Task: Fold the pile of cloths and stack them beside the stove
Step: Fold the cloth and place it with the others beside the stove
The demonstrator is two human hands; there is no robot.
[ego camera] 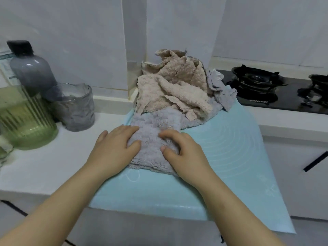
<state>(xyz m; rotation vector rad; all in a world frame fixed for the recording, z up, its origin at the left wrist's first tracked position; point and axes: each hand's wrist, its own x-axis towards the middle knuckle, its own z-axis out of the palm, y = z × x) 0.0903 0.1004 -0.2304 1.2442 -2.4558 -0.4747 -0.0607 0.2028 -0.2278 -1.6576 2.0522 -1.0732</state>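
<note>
We look down at a white counter [44, 166] with a light blue mat [221, 157] on it. A fluffy grey cloth [156, 125] lies on the mat, close to us. Both of our hands are on it.

Our left grip [113, 148] lies flat on the left side of the grey cloth. Its fingers are nearly straight and press down. It is not clenched.

Our right grip [181, 153] is on the right side of the same cloth. Its fingers are bent, and the thumb and fingertips dig into the fluff, so it is grasping a bit of the grey cloth.

Just behind the grey cloth sits the pile of cloths [179, 96], all crumpled up, and the two touch. A big beige cloth [175, 80] is on top. Some more grey cloth pokes out at the right of the pile. The pile is at the back of the mat, up against the wall.

The black stove [257, 86] is to the right, just beside the pile.

On the left of the counter stand a grey bottle [32, 71] with a dark cap, a grey cup [76, 107] and a green jar [23, 118], all close together.
</note>
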